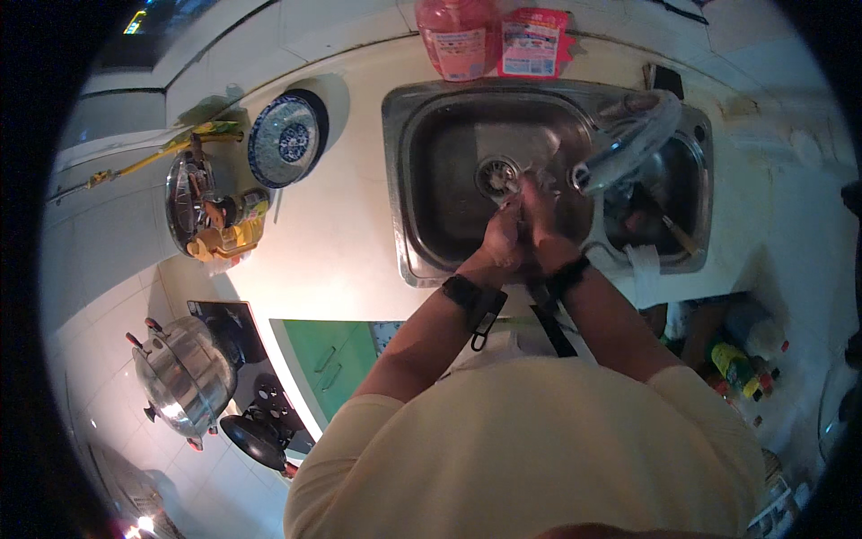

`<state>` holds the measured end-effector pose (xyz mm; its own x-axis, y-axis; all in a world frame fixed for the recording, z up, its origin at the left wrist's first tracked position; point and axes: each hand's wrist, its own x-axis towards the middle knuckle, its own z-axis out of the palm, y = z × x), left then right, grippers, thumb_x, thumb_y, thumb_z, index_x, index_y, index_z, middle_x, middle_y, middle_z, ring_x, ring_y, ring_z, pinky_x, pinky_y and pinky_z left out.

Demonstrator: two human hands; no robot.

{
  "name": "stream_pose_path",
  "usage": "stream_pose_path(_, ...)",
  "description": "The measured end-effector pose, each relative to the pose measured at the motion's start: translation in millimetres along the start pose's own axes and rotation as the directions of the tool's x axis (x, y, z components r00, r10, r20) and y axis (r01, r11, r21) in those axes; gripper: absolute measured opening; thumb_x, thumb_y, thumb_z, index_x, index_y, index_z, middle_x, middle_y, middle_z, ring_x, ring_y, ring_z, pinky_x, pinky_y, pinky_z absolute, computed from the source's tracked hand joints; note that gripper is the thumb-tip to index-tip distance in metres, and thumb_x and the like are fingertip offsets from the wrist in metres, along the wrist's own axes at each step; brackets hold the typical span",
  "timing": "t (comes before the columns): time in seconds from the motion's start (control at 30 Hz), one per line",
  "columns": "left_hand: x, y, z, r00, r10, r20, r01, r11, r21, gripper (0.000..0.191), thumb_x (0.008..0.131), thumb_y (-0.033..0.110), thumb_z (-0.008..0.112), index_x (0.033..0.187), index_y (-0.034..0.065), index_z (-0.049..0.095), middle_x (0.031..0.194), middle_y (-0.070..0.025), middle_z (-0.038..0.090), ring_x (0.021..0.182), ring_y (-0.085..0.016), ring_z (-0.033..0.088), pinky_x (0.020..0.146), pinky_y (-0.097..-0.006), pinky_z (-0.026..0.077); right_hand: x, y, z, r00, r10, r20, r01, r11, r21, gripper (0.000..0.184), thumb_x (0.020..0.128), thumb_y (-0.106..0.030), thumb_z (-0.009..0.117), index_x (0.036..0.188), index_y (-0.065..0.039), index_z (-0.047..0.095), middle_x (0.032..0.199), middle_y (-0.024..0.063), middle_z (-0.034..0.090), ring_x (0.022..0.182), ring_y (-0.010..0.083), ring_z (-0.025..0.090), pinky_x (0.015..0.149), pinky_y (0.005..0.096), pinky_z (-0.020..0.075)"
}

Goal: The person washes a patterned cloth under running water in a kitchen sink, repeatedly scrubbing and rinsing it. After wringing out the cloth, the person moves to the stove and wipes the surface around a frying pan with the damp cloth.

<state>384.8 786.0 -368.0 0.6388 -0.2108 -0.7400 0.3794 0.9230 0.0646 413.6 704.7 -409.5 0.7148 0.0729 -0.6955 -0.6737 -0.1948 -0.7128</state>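
My left hand (503,232) and my right hand (539,209) are pressed close together, palm side hidden, over the larger basin of a stainless steel sink (438,222). Just beyond my fingertips is the sink drain (497,176). Water seems to splash about the right hand's fingers; whether anything lies between the palms cannot be seen. To the right of the hands, the faucet (626,148) reaches over the basin, its spout near the right hand. A tool with a wooden handle (679,234) rests in the smaller basin. Dark bands circle both wrists.
A pink liquid bottle (459,44) and a red and white pouch (533,44) stand behind the sink. Left on the counter are a blue-patterned plate (286,141) and a tray of bottles (180,222). A steel pot (185,377) and a black pan (254,441) are at lower left.
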Motion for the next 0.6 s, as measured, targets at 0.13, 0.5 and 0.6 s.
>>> stream_pose_path(0.13, 6.4, -0.4, -9.6, 0.988, 0.067, 0.137, -0.061, 0.997, -0.043, 0.039, 0.109, 0.039, 0.046, 0.129, 0.0089, 0.062, 0.121, -0.0096, 0.068, 0.114, -0.026, 0.061, 0.103, -0.0425, 0.048, -6.3, 4.3, -2.9, 0.945, -0.323, -0.046, 0.31, 0.934, -0.176, 0.053, 0.102, -0.047, 0.057, 0.122, 0.001, 0.067, 0.12, 0.0166, 0.068, 0.111, 0.0279, 0.063, 0.096, 0.0413, 0.0486)
stream_pose_path(0.5, 5.9, 8.0, -10.8, 0.993, 0.102, 0.066, -0.111, 0.983, 0.148, 0.051, 0.109, 0.048, 0.041, 0.132, 0.0051, 0.059, 0.121, -0.0141, 0.068, 0.111, -0.031, 0.063, 0.101, -0.0452, 0.049, -35.9, -39.8, 3.7, 0.996, -0.033, 0.082, 0.016, 0.981, 0.192, 0.063, 0.101, -0.053, 0.058, 0.134, 0.0, 0.062, 0.128, 0.0123, 0.065, 0.114, 0.0239, 0.06, 0.097, 0.0399, 0.0483)
stream_pose_path(0.6, -3.4, -0.9, -5.6, 0.975, 0.181, 0.131, -0.223, 0.775, 0.592, 0.05, 0.109, 0.049, 0.039, 0.128, 0.0078, 0.061, 0.119, -0.0125, 0.068, 0.108, -0.029, 0.063, 0.099, -0.0441, 0.05, -38.0, -29.3, -11.1, 0.956, 0.034, 0.29, -0.168, 0.876, 0.451, 0.061, 0.1, -0.053, 0.06, 0.138, -0.005, 0.06, 0.128, 0.0051, 0.066, 0.115, 0.0186, 0.06, 0.1, 0.0347, 0.0483)
